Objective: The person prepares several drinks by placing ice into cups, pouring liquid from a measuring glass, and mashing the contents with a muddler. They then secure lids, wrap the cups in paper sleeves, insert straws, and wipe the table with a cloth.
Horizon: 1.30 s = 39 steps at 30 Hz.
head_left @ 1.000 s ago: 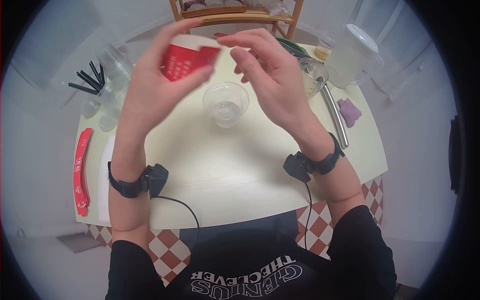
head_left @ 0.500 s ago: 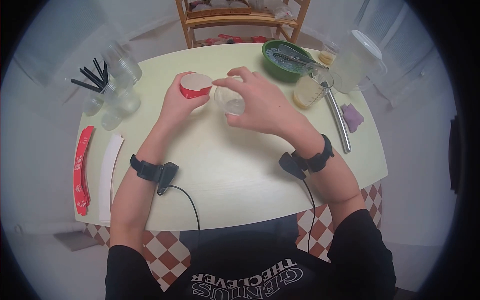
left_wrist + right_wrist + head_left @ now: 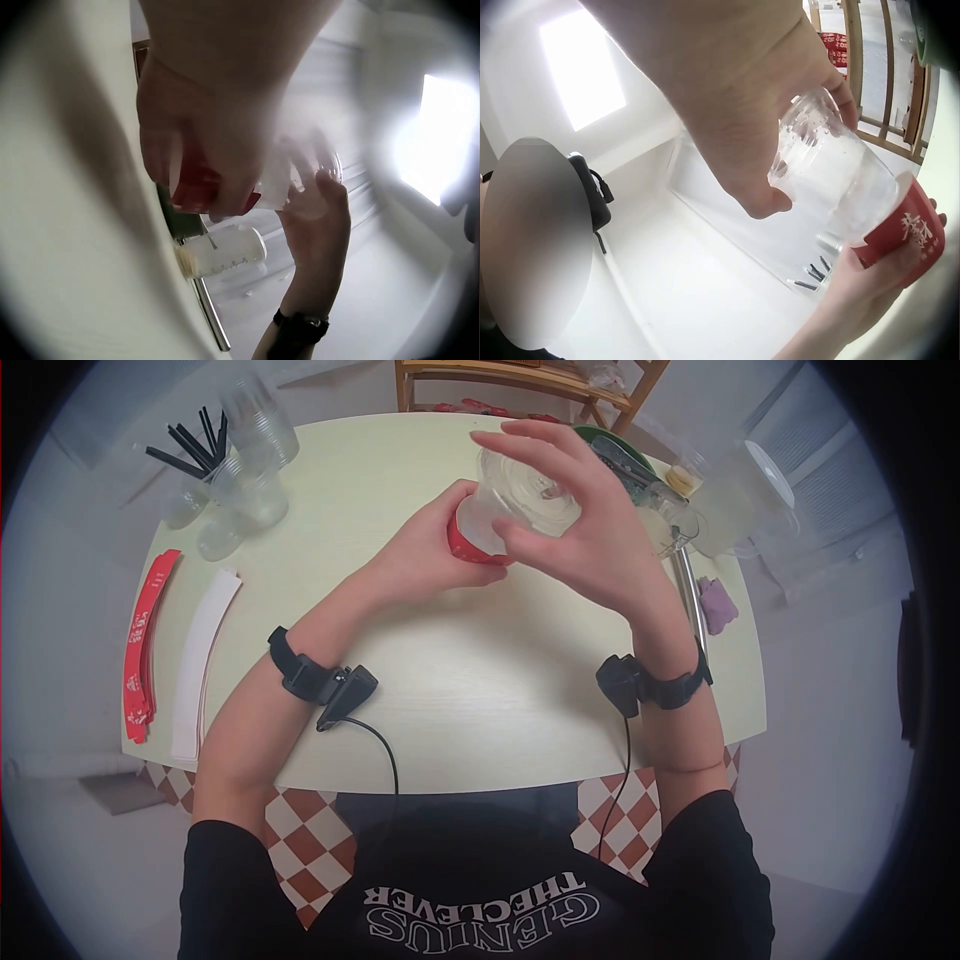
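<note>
My left hand (image 3: 430, 555) curls round a red printed paper cup sleeve (image 3: 476, 550), thumb along its near side. In my right hand (image 3: 590, 545) is a clear plastic cup (image 3: 535, 500), its rim held between thumb and fingers. The cup is tilted, and its narrow end reaches into the open sleeve. In the right wrist view, white lettering marks the outside of the sleeve (image 3: 919, 225), and the clear cup (image 3: 829, 172) slants down into it. The left wrist view has the red sleeve (image 3: 196, 184) partly covered by my left fingers.
Left on the table lie red paper strips (image 3: 148, 660) and white strips (image 3: 205, 670). Behind them stand clear cups (image 3: 258, 490) and black straws (image 3: 180, 460). At the right are a green bowl (image 3: 590, 432), a pitcher (image 3: 750, 500), a metal rod (image 3: 690, 585) and a purple cloth (image 3: 717, 606).
My right hand has picked up the clear cup from the table and brought it to the red sleeve. The sleeve, held higher and flatter at first, is now rounded open around the cup's end.
</note>
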Motion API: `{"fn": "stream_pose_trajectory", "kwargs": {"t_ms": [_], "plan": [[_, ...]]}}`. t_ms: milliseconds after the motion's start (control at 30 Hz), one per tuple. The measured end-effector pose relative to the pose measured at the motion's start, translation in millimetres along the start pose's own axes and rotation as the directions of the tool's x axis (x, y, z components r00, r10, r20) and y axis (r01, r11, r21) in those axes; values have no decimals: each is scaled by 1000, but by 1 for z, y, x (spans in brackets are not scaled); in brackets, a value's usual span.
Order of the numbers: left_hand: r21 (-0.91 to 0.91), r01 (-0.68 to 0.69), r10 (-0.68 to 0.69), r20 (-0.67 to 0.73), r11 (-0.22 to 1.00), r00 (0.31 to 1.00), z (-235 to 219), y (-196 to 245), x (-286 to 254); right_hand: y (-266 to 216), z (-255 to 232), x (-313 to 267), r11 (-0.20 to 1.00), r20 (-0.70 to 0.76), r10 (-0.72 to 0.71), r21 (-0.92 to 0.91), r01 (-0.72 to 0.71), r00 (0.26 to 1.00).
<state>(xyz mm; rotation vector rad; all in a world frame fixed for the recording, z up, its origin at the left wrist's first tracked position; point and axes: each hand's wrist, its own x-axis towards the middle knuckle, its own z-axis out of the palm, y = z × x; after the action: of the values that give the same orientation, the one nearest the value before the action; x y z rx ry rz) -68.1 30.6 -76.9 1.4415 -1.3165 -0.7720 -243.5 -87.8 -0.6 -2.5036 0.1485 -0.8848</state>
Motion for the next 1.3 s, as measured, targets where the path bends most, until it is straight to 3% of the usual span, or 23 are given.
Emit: {"fn": "stream_pose_trajectory", "kwargs": {"t_ms": [100, 167, 300, 400, 467, 533, 600, 667, 800, 900, 967, 1200, 1300], "plan": [[-42, -31, 31, 3, 999, 1000, 1, 1, 3, 9, 16, -2, 999, 42, -13, 50, 10, 999], [-21, -4, 6, 67, 1000, 998, -1, 4, 5, 10, 24, -4, 998, 66, -5, 61, 1, 998], [-38, 74, -72, 56, 997, 996, -8, 12, 5, 6, 32, -3, 999, 16, -36, 3, 35, 999], [-93, 64, -58, 68, 994, 996, -10, 12, 2, 3, 31, -1, 999, 20, -47, -12, 47, 999], [-177, -15, 28, 72, 984, 997, -12, 11, 1, 3, 22, 0, 999, 37, -43, 6, 43, 998], [-171, -17, 35, 106, 985, 994, -15, 18, -3, 1, 9, 2, 988, 115, 14, 148, -32, 993], [-169, -17, 43, 150, 985, 988, -16, 18, -5, 0, 5, 4, 989, 60, 27, 146, -35, 998], [-126, -163, 178, 126, 979, 976, -17, 10, -5, -1, 1, 6, 987, 5, 51, 149, -51, 999], [-4, -147, 147, 74, 989, 986, -18, 9, -2, 9, -3, 6, 989, -27, 51, 141, -46, 998], [-12, -206, 207, 34, 978, 978, -16, 6, 0, 14, -3, 6, 990, -27, 34, 136, -30, 999], [-11, -315, 315, -4, 949, 949, -14, 3, 0, 17, -1, 5, 982, -14, 42, 185, -39, 999], [28, -294, 295, -89, 955, 951, -1, -2, -2, 25, 10, 4, 979, -37, 80, 188, -71, 996], [33, -269, 271, -98, 962, 957, 1, -3, 0, 28, 15, 4, 995, -74, 32, 100, -24, 997]]}}
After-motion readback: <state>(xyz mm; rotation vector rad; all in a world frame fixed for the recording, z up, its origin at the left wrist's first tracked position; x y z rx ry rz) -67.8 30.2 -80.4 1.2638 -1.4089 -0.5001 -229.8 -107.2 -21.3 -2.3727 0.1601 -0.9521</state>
